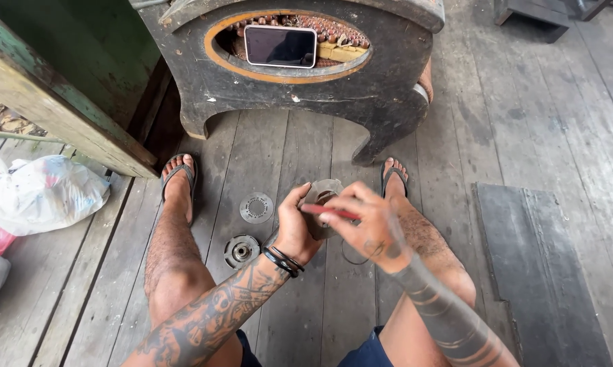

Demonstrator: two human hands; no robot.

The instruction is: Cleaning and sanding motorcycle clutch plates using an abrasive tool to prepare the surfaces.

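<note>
My left hand (294,228) grips a grey round metal part (323,192), held up between my knees. My right hand (369,224) holds a thin red tool (330,212) like a pen, its tip against the part. On the wooden floor below lie a flat perforated metal disc (257,207) and a round hub-like metal piece (241,250), both just left of my left hand. A thin dark ring (352,257) lies on the planks under my right hand.
A dark wooden stand (299,102) with an oval opening holds a phone (280,45) and small beads in front of me. My sandalled feet (178,175) rest near its base. White plastic bags (41,194) sit at left, a dark board (537,265) at right.
</note>
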